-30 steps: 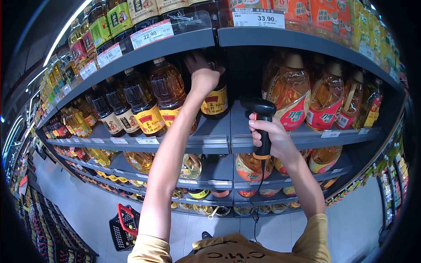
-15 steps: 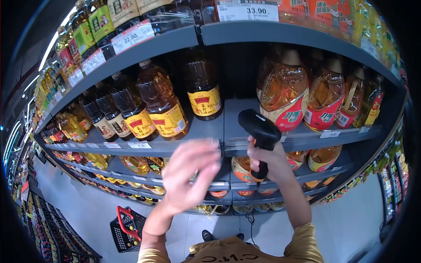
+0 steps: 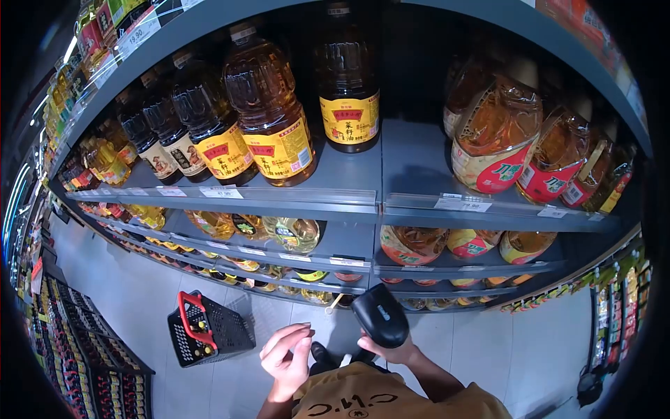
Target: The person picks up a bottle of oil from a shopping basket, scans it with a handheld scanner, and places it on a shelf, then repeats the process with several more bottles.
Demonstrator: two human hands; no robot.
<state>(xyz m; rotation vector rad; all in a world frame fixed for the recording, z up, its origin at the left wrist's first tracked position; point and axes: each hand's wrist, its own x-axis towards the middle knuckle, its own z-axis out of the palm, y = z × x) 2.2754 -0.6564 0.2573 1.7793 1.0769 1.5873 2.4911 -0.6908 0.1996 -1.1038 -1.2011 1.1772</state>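
Observation:
My right hand grips a black handheld barcode scanner low in front of my body; the scanner's head hides most of the fingers. My left hand is beside it on the left, loosely curled, with a gap between thumb and fingers and nothing visible in it. Both hands are below the shelf edge, touching no goods. Above them, a large dark oil bottle with a yellow label stands at the shelf front, and a similar oil bottle is set further back. To the right is a big amber oil bottle with a red label.
A black shopping basket with a red handle stands on the floor at left, with some items inside. Lower shelves hold more oil bottles. A dark display rack is at far left. Price tags line the shelf edges.
Both hands have dropped from in front of the shelf toward my body, the scanner with the right one. My left hand's fingers have curled. The view has shifted, showing the shelf closer.

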